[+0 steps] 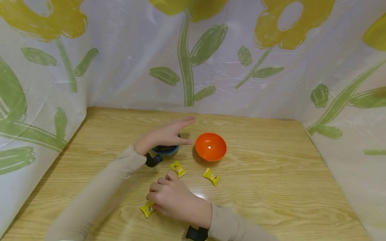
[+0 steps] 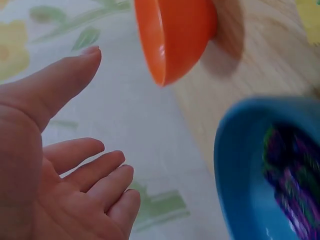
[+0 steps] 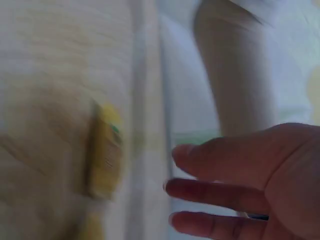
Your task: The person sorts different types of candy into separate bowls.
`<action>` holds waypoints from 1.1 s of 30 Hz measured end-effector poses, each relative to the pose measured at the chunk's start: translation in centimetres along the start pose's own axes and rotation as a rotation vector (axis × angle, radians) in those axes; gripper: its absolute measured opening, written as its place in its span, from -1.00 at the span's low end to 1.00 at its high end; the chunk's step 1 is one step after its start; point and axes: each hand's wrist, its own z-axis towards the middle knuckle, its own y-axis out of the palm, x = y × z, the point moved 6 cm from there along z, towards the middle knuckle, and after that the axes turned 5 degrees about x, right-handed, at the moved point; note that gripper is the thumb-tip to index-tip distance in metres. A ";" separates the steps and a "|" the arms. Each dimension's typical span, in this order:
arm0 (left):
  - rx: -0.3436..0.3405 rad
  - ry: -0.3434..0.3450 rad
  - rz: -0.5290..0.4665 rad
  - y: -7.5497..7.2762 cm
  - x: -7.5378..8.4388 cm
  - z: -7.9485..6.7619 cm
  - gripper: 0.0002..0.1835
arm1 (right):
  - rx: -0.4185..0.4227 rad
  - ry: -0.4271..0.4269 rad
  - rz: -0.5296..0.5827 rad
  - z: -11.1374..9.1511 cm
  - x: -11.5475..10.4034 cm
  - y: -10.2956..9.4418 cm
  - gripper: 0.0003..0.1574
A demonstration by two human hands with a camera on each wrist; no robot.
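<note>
My left hand (image 1: 166, 135), fingers extended and thumb spread, hovers over a blue bowl (image 1: 166, 153) and hides part of it. In the left wrist view, dark shiny purple-green wrapped pieces (image 2: 295, 185) lie inside that bowl. To the right stands an orange bowl (image 1: 211, 147), its inside bare. My right hand (image 1: 175, 199) is above the table with loosely bent fingers; the right wrist view shows nothing held. It partly covers a yellow wrapped candy (image 1: 147, 209). Two more yellow candies, one left (image 1: 178, 169) and one right (image 1: 211, 176), lie in front of the bowls.
A light wooden table (image 1: 271, 187) carries everything. White sheeting (image 1: 126, 67) printed with yellow flowers and green leaves walls off the back and both sides. Black straps (image 1: 197, 233) sit at the wrists.
</note>
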 end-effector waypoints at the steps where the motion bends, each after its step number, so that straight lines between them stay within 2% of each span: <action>1: -0.017 0.003 0.007 0.4 0.2 0.4 -0.08 | 0.002 -0.011 -0.030 0.0 -0.4 0.4 -0.87; 6: -0.108 -0.004 0.056 2.7 1.0 2.1 -0.04 | -0.029 -0.027 -0.103 -0.2 -1.8 2.0 -0.89; 10: -0.154 -0.003 0.115 4.1 1.4 2.8 0.01 | -0.091 -0.020 -0.089 -0.2 -2.0 2.8 -0.88; 14: -0.175 -0.020 0.153 4.9 1.5 3.0 0.05 | -0.114 -0.010 -0.075 -0.1 -2.0 3.2 -0.89; 26: -0.175 -0.096 0.210 5.6 1.9 2.9 0.03 | -0.058 -0.017 -0.057 0.1 -2.0 3.3 -0.86; 33: -0.182 -0.118 0.215 5.6 2.2 2.9 0.06 | -0.085 -0.040 -0.014 -0.1 -1.7 1.9 -0.84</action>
